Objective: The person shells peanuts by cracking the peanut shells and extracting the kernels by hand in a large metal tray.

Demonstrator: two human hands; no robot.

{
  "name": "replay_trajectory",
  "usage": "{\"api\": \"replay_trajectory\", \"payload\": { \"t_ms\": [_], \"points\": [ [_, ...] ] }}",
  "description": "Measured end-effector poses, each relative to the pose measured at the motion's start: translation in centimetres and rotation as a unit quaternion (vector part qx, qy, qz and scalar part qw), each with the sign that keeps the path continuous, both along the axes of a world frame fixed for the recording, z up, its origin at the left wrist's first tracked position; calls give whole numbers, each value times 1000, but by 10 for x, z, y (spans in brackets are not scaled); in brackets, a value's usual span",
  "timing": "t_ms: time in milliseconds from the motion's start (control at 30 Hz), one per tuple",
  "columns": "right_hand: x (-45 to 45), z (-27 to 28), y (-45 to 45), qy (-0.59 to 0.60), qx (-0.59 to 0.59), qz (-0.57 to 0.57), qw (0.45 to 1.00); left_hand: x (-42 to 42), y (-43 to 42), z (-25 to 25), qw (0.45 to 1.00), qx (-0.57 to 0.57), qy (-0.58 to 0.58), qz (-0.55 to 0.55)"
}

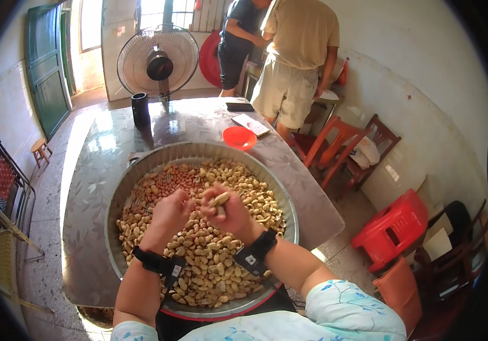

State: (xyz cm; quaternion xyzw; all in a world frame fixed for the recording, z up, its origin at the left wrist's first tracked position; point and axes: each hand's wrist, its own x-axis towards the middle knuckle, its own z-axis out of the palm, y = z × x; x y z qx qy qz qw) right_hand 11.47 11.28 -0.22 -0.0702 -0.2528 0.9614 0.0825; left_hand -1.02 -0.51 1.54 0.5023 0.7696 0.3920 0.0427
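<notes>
Both hands are over a large round metal basin [113,210] full of unshelled peanuts [207,256]. Reddish shelled peanut kernels [170,179] lie toward its far left part. My right hand [229,213] is curled around peanuts in their shells [220,200], which show between the fingers. My left hand [170,215] is close beside it, fingers bent together near their tips; whatever they pinch is hidden. Each wrist wears a black band. A red bowl [239,138] stands just beyond the basin's far rim.
The table [93,187] also carries a phone [250,125], a dark flat object [239,107] and a black cup [140,109]. A fan [158,65] stands behind. Two people [298,51] are at the back. Wooden chairs [335,145] and red plastic stools [394,227] are on the right.
</notes>
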Motion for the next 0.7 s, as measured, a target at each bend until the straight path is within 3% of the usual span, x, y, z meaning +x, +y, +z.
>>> {"api": "replay_trajectory", "payload": {
  "t_ms": [67, 100, 133, 200, 333, 467, 533, 600, 633, 700],
  "points": [
    [6, 1, 17, 103, -71, -43, 991, 12, -1, 0, 981, -142, -9, -134],
    [9, 5, 21, 103, -73, -42, 991, 16, 0, -10, 970, -58, 106, -212],
    [13, 9, 22, 91, -84, -65, 990, 22, 0, -16, 967, -109, 66, -219],
    [16, 12, 20, 81, -94, -89, 988, 22, 6, -21, 958, -90, 49, -269],
    [14, 5, 16, 20, -95, -80, 992, 8, 7, -25, 981, -33, -5, -190],
    [7, 2, 17, -81, 25, -94, 992, -16, 12, -33, 988, 61, -72, -122],
    [7, 5, 14, -109, 22, -116, 987, -32, 17, -45, 965, 88, -196, -148],
    [7, 6, 17, -111, 13, -129, 985, -33, 11, -36, 942, 65, -314, -98],
    [8, 6, 20, -77, -9, -120, 990, -32, 7, -31, 942, 54, -320, -89],
    [11, 1, 34, -32, -4, -97, 995, -32, 5, -23, 975, 17, -222, -2]
  ]
}}
